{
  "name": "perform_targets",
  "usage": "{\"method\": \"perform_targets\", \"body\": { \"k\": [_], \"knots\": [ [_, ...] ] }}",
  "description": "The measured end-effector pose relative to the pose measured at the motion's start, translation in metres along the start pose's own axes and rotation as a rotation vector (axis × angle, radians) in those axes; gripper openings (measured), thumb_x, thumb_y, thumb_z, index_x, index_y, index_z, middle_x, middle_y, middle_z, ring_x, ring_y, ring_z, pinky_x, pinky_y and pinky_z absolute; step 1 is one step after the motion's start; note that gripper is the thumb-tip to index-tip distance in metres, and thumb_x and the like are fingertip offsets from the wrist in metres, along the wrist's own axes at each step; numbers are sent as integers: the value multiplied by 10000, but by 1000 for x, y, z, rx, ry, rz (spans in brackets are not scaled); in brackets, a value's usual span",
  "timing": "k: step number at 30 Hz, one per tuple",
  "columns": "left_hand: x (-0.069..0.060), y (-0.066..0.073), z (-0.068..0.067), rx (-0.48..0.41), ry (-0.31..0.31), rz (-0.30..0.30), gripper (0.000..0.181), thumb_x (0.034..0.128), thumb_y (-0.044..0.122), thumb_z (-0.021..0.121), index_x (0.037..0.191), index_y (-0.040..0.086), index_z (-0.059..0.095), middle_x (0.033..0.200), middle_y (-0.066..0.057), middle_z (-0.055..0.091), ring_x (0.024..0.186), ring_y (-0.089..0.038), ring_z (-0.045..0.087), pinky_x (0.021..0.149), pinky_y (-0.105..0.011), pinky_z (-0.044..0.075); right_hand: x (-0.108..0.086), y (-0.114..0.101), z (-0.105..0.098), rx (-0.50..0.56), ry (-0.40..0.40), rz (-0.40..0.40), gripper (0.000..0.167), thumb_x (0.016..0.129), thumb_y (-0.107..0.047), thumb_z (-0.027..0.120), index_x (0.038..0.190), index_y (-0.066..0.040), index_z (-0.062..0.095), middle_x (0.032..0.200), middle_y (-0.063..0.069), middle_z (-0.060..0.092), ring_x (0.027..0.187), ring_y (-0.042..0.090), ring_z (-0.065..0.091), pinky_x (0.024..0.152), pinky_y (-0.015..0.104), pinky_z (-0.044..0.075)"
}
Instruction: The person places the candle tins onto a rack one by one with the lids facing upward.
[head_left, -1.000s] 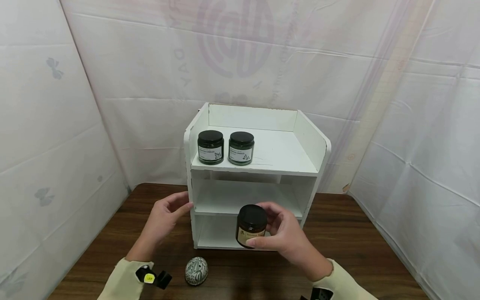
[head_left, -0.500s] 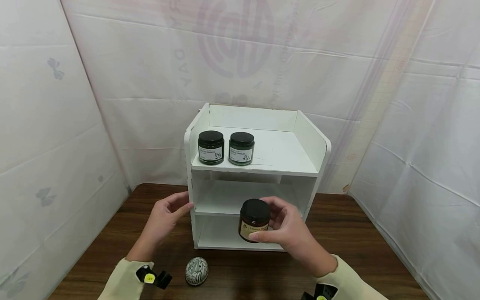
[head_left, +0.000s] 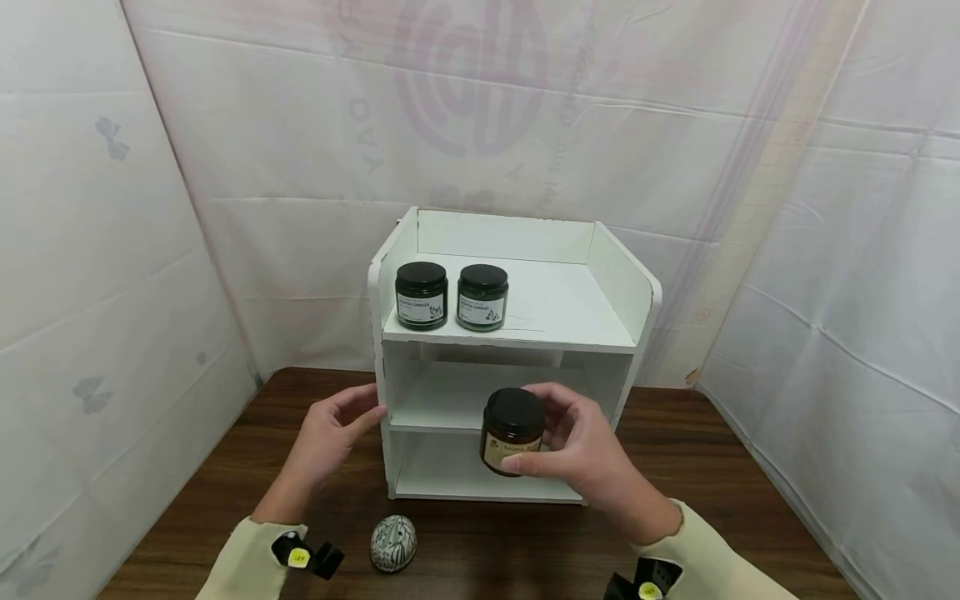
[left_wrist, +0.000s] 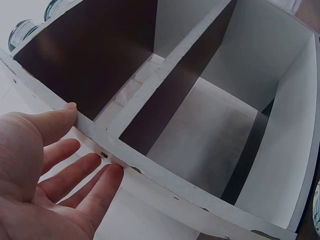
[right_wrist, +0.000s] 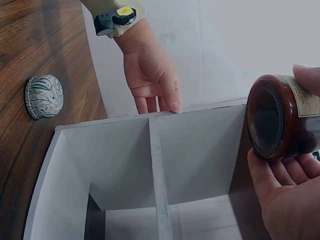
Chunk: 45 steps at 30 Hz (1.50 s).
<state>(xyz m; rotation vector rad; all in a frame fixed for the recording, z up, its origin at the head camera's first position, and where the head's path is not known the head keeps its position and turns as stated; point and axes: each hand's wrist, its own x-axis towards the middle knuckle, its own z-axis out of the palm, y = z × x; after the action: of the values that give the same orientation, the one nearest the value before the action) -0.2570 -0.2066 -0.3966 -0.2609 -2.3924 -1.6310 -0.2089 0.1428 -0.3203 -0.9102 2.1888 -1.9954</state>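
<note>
My right hand grips a brown glass candle jar with a black lid and a tan label. It holds the jar, slightly tilted, in front of the lower tiers of a white shelf unit. In the right wrist view the dark base of the amber jar shows between thumb and fingers. My left hand touches the unit's left side panel. In the left wrist view its thumb rests on the panel's front edge, with loosely extended fingers along the outer side.
Two dark green scented-candle jars, one at the left and one beside it, stand on the top tier. A small rounded tin with a black-and-white leaf pattern sits on the wooden table. White sheets hang behind and at both sides.
My right hand has raised the brown candle jar and moved it slightly right, from before the bottom tier towards the middle one. My left hand has stayed at the side panel.
</note>
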Motion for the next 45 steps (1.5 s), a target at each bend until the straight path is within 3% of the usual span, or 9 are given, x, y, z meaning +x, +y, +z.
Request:
{"method": "perform_targets", "body": {
  "k": [22, 45],
  "knots": [
    [0, 3, -1, 16, 4, -16, 488, 967, 355, 726, 1386, 123, 637, 1310, -112, 692, 1061, -64, 638, 848, -205, 535, 11, -15, -16, -48, 11, -22, 632, 765, -49, 884, 1322, -31, 584, 1216, 112, 663, 996, 215, 685, 862, 291, 589],
    [0, 3, -1, 21, 4, -22, 497, 968, 366, 721, 1394, 126, 631, 1332, -106, 682, 1091, -104, 634, 858, -204, 532, 26, -37, -27, -100, 23, -16, 666, 769, -26, 868, 1362, -70, 566, 1260, 101, 649, 1063, 215, 680, 923, 286, 581]
  ]
}}
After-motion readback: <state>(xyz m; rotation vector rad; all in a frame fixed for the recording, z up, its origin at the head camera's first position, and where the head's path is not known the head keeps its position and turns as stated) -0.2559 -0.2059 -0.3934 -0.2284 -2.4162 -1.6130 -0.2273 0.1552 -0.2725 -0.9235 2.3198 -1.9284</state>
